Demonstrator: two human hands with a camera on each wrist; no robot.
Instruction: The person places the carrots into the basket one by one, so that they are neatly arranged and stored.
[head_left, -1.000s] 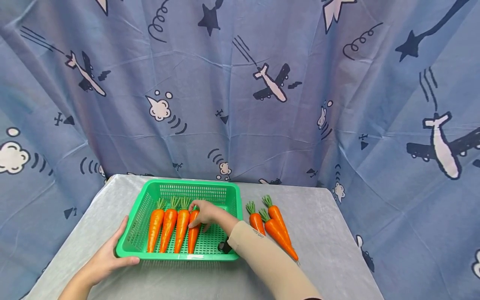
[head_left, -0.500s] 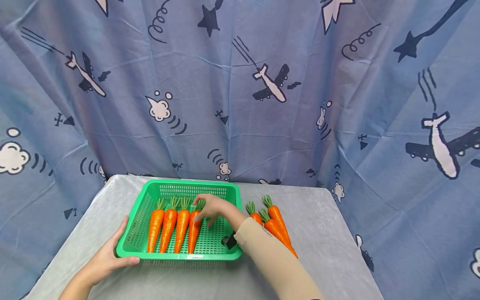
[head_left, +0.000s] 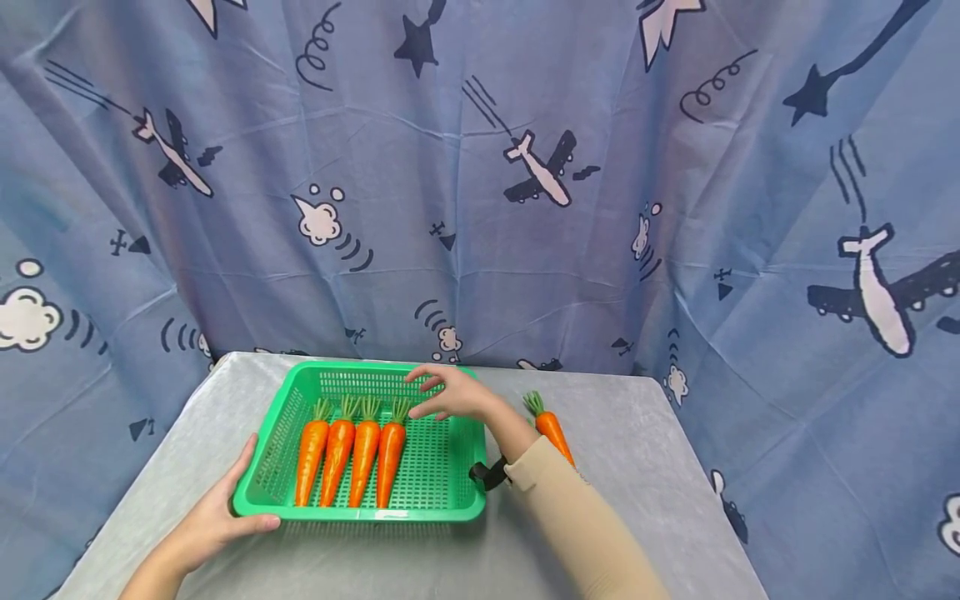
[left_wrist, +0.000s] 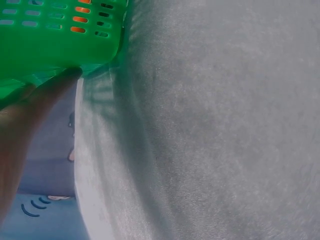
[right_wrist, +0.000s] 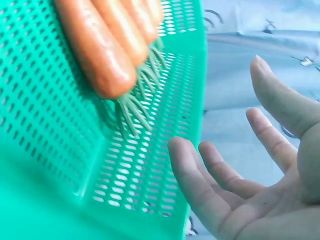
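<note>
Several orange carrots with green tops lie side by side in the left and middle of a green plastic basket. My left hand grips the basket's near left corner, thumb along the front rim and fingers at the left side. In the left wrist view, part of the left hand shows against the basket wall. My right hand hovers over the basket's back right part, fingers spread and holding nothing. From the right wrist view, the right hand is apart from the nearest carrot.
Right of the basket, a loose carrot lies on the grey-covered table, partly behind my right sleeve. A blue curtain with airplane prints hangs behind and beside the table.
My right hand has let go of the rightmost carrot in the basket and moved up and to the right. The sleeve now hides more of the loose carrots. My left hand stays put.
</note>
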